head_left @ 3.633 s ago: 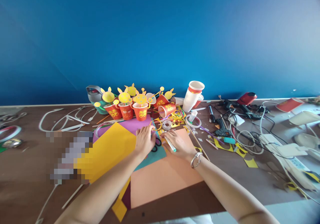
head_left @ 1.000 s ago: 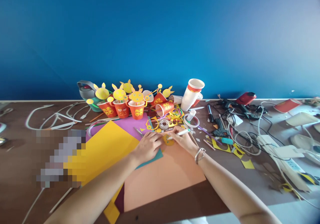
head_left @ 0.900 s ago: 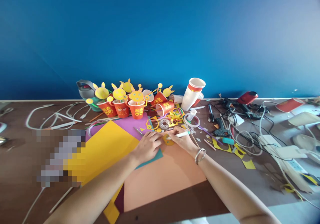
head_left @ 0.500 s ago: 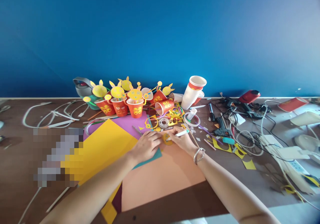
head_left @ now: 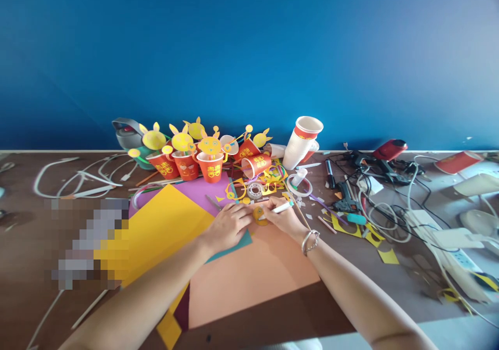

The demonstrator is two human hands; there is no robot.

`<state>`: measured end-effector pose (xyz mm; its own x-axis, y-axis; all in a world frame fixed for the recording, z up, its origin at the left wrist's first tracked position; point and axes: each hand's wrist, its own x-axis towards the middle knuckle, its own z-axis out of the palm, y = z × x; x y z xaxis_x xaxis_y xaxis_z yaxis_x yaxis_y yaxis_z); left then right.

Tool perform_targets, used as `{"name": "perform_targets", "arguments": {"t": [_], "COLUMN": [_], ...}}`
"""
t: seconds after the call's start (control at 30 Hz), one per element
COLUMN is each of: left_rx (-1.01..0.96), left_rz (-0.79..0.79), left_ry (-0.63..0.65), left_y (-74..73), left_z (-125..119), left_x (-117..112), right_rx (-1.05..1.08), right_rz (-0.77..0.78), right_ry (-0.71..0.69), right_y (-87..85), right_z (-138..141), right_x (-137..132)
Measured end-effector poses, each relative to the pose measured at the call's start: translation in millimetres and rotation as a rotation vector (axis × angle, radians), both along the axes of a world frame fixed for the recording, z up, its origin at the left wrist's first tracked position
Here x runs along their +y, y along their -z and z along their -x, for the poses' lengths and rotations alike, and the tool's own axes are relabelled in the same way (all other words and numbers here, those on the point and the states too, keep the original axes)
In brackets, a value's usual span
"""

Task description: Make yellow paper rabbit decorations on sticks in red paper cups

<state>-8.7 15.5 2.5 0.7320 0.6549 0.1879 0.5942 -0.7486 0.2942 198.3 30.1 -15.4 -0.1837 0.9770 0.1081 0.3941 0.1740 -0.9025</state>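
A white marker pen (head_left: 281, 208) with a green end is in my right hand (head_left: 279, 216), fingers closed around it. Its tip meets a small yellow paper disc (head_left: 261, 217) that carries drawn marks too small to make out. My left hand (head_left: 231, 226) lies palm down, fingers extended, with the fingertips at the disc's left edge. Beneath the hands is a sheet of peach paper (head_left: 249, 282), and a teal piece (head_left: 234, 247) shows under my left hand. Grey scissors (head_left: 212, 202) lie just beyond that hand, partly hidden.
Yellow paper (head_left: 163, 230) overlaps purple paper (head_left: 210, 191) on the left. Behind stand red paper cups (head_left: 210, 168) with yellow animal heads, and stacked white cups (head_left: 298, 147). A tape roll (head_left: 255, 190), glue guns (head_left: 346, 196), cables and a power strip (head_left: 436, 235) clutter the table.
The view has shifted very slightly. Both hands, the marker pen and the disc stay in nearly the same place.
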Motion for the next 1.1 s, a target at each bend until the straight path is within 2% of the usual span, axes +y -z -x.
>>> {"name": "perform_targets", "arguments": {"t": [0.4,1.1], "left_rx": [-0.013,-0.031], "left_rz": [-0.009,-0.017], "left_ry": [0.004,0.01], "left_y": [-0.7,2.6], "left_z": [-0.3,-0.7], "left_x": [0.6,1.4], "right_rx": [0.005,-0.011], "right_rz": [-0.032,-0.026], "right_ry": [0.004,0.054], "right_y": [5.0,0.6], "right_z": [0.0,2.2], "right_x": [0.6,0.2]}}
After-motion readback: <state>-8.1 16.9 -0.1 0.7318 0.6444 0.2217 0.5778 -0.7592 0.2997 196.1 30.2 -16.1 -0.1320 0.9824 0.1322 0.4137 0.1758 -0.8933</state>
